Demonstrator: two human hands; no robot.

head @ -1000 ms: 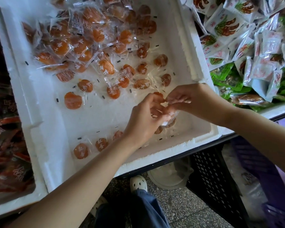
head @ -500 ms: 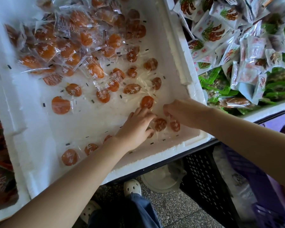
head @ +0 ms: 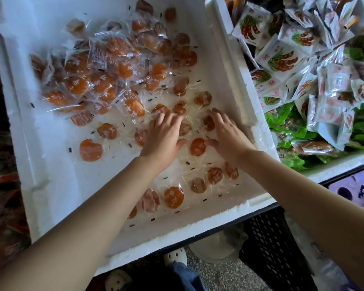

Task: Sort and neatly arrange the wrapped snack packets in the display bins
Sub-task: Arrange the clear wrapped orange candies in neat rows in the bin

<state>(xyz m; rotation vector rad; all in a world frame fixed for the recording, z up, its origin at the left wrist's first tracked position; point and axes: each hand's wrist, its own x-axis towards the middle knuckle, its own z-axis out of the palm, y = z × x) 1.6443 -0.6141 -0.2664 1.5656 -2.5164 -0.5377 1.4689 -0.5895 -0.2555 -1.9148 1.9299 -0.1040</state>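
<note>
The left hand (head: 164, 137) and right hand (head: 227, 139) are laid flat, fingers spread, on loose orange packets (head: 197, 146) in the white foam bin (head: 51, 164). Nothing is pinched now, unlike a second ago, so spreading into rows is judged begun.

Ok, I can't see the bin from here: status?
Left grip and right grip open, resting on packets. Packets loose in bin, pile at back. Nothing blocking.

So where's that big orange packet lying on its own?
In the head view, the big orange packet lies on the floor of the white foam bin, left of the left hand and nearer the person than the heaped packets.
</note>
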